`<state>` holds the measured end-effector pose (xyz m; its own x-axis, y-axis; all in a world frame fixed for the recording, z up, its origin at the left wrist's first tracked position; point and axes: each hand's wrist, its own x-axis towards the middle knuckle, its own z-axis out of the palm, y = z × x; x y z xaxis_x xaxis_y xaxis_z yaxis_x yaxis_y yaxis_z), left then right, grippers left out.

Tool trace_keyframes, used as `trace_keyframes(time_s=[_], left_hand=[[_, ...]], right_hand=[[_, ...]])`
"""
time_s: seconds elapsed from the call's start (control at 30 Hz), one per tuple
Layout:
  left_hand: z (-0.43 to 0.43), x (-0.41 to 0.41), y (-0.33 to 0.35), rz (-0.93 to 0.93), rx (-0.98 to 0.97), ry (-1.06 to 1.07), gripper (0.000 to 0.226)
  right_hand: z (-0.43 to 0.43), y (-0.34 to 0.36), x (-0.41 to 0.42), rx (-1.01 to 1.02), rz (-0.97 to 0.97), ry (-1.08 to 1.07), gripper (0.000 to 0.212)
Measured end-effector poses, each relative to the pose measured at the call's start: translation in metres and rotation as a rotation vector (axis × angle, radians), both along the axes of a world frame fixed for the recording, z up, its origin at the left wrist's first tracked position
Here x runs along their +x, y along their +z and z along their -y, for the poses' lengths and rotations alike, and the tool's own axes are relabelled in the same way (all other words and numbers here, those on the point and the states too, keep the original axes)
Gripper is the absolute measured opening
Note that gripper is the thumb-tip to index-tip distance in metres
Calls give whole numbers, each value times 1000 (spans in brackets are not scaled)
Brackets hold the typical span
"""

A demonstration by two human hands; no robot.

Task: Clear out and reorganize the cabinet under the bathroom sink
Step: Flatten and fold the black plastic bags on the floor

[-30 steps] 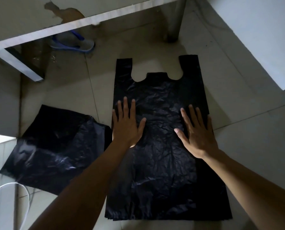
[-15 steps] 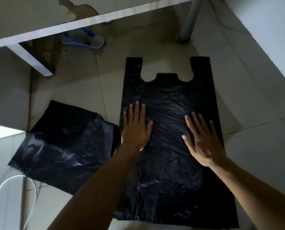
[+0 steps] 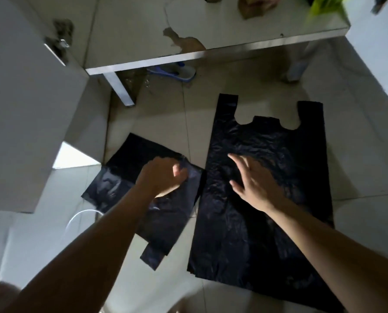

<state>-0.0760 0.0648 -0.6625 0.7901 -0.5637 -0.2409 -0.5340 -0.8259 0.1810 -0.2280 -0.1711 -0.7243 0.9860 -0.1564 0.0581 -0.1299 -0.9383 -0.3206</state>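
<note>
A large black plastic bag [image 3: 272,213] lies flat on the tiled floor, its two handles pointing away from me. My right hand [image 3: 254,184] rests on its middle with the fingers spread and straight. To its left lies a smaller, crumpled black bag [image 3: 129,163]. My left hand [image 3: 163,177] is over that bag's upper right corner with the fingers curled, and seems to pinch the plastic; motion blur hides the exact hold.
A low white table [image 3: 188,57] with peeling paint stands at the back, a blue sandal [image 3: 177,72] under it. A white cabinet door [image 3: 30,105] rises at the left. A white hose [image 3: 80,216] curves on the floor by my left forearm.
My left hand has left the large bag, moved left onto the smaller bag and curled its fingers there. The right hand stays flat on the large bag. The view has swung left and up.
</note>
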Motion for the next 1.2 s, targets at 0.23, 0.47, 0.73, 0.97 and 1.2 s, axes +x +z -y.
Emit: trace_keyframes(time_s=[0.23,0.47,0.73,0.97,1.2], left_hand=[[-73,-53,-38,-421,260,8,95],[-69,-65,-41,-318,170,168,85],[-89,15,15,-205,121,263,36],[-108,74,84,-171,-34,275,34],[-101,87,115,-230,-207,209,32]], right_hand=[[-79,0,56,-12,53,173,52],[-99,18,79,519,172,111,9],[-93,37,97,534,188,-70,12],[-97,36,111,483,98,-207,19],[-118,35,121,438,66,-128,36]])
